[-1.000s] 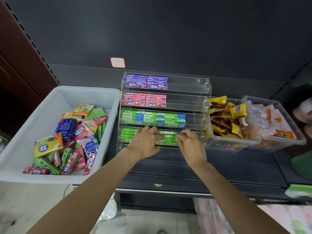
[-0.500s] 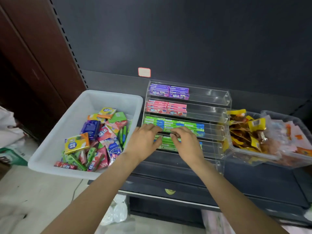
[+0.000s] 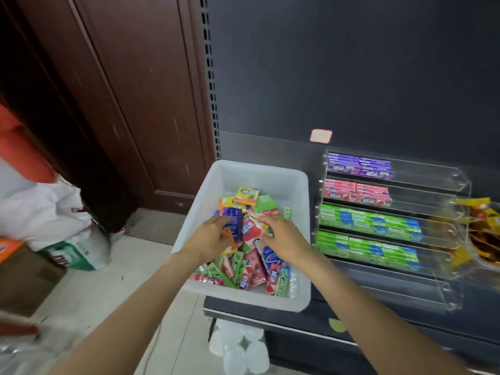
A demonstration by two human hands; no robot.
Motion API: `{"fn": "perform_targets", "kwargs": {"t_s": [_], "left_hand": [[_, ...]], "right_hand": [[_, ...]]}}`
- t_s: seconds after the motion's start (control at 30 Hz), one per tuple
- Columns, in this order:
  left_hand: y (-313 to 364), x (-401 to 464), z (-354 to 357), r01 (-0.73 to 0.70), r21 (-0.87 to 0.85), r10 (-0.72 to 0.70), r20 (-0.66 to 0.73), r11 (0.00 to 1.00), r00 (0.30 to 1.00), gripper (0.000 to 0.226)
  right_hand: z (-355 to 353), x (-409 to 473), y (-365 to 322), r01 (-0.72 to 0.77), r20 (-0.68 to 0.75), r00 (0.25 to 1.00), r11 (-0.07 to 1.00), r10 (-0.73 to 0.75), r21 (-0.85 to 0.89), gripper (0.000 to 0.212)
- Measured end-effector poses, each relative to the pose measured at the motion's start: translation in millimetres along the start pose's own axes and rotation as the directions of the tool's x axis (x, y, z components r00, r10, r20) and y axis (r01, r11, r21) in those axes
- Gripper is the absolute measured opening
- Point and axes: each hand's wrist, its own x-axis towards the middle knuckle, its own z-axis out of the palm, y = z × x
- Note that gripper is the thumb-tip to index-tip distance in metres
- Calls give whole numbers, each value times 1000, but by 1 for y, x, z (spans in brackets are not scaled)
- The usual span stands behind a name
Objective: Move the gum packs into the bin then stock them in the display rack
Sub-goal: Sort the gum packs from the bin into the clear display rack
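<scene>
Hands worked inside the white plastic bin (image 3: 300,299): my left hand (image 3: 208,238) gripped a dark blue gum box (image 3: 232,224); right hand (image 3: 284,239) rummaged loose packs, grip unclear, seeking stock for the clear acrylic rack (image 3: 457,180).

Both forearms bare to frame edge; left hand (image 3: 209,238) and right hand (image 3: 284,239) ungloved, no visible sleeves.
</scene>
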Motion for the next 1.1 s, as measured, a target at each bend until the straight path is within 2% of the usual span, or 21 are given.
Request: {"fn": "perform_targets", "kwargs": {"t_s": [0.1,0.2,0.4,0.5,0.6,0.67,0.73,0.83,0.97,1.03,1.1], "left_hand": [[-20,8,5,-49,59,41,135,997,990,69],[-32,16,11,-91,111,67,199,990,978,75],[-40,25,16,-169,185,125,229,968,965,77],[-41,27,18,-180,188,136,224,966,965,78],[-41,26,19,-186,192,146,206,964,968,78],[-42,26,19,-186,189,150,193,964,970,78],[-42,26,19,-182,183,147,191,966,971,78],[-39,25,17,-170,181,135,193,969,972,77],[-29,31,14,-152,122,144,70,981,987,62],[-23,41,13,-177,83,177,16,981,984,51],[-16,53,15,-211,59,212,1,976,977,44]], "right_hand": [[28,16,1,-138,81,987,990,141,-37,58],[48,27,4,-236,121,961,965,249,-113,68],[63,42,3,-331,-5,942,926,336,-182,67],[69,48,2,-357,-54,933,889,357,-287,64],[69,52,3,-462,-68,883,829,465,-315,53],[63,54,2,-505,-61,859,824,508,-256,37],[56,53,0,-497,-51,867,852,496,-162,31],[47,46,-2,-462,-132,876,886,464,43,9],[23,35,-3,-386,-300,834,878,463,282,11],[7,31,-1,-357,-350,789,840,505,409,7],[-7,27,2,-317,-341,757,770,558,554,2]]}}
